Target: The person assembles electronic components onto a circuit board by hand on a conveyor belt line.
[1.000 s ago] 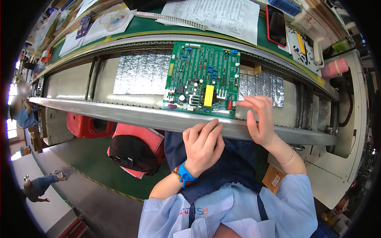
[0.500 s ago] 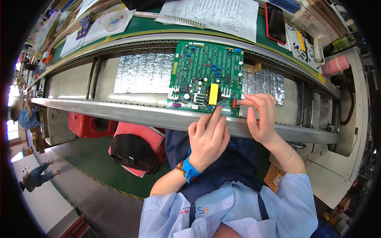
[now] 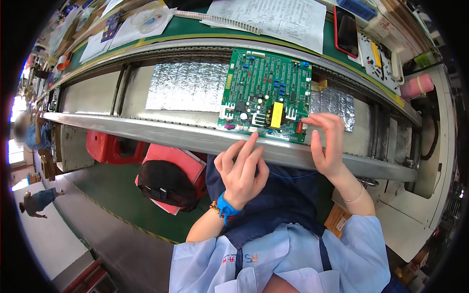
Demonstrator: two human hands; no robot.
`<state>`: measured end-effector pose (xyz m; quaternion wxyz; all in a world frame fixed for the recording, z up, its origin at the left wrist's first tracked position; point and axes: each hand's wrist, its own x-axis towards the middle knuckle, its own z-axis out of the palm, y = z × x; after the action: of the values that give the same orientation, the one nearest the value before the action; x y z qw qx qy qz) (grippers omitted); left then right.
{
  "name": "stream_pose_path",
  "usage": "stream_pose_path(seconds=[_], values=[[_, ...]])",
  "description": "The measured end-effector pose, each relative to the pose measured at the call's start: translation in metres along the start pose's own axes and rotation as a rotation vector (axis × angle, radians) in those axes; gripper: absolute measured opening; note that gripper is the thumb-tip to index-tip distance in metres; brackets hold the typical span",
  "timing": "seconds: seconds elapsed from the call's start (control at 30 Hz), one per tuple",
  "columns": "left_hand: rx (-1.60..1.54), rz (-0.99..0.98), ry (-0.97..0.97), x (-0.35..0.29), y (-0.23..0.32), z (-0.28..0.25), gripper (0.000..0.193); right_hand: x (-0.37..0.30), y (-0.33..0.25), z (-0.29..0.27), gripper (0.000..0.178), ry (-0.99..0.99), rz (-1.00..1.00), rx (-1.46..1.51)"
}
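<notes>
A green circuit board point(image 3: 239, 80) crowded with small parts lies across the two rails of a metal conveyor track. A yellow-wrapped transformer point(image 3: 276, 115), pale finned heat sinks point(image 3: 258, 119) and a red block-shaped component point(image 3: 299, 128) stand along its near half. My left hand point(image 3: 241, 175) is open, its index fingertip close to the board's near edge beside a small white connector point(image 3: 253, 129). With fingers bent and thumb apart, my right hand point(image 3: 330, 144) is open at the board's near right corner. Its index fingertip is by the red component; contact is unclear. A blue wrist strap point(image 3: 228, 209) circles my left wrist.
The near rail point(image 3: 166, 130) runs between me and the board. Silvery foil sheets point(image 3: 185, 87) lie in the track. Beyond are a printed sheet point(image 3: 273, 22), a red-edged phone point(image 3: 346, 31) and a tray of small parts point(image 3: 378, 61). A black bag point(image 3: 168, 183) rests on a red seat.
The whole view has shifted slightly. The board sits a little farther right along the rails. My left hand has moved left along the board's near edge; my right hand stays by its right corner.
</notes>
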<state>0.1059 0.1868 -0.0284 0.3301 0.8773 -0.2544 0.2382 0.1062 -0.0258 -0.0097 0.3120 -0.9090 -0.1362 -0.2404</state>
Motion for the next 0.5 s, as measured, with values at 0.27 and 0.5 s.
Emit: stream_pose_path(seconds=[0.27,0.5], values=[[0.019,-0.055,-0.028,0.003,-0.001,-0.001,0.028,0.02,-0.011,0.002,0.032,0.032,-0.033,0.0],[-0.077,-0.068,0.06,-0.006,-0.008,-0.01,0.028,0.075,-0.046,0.007,0.016,-0.211,-0.117,-0.057]])
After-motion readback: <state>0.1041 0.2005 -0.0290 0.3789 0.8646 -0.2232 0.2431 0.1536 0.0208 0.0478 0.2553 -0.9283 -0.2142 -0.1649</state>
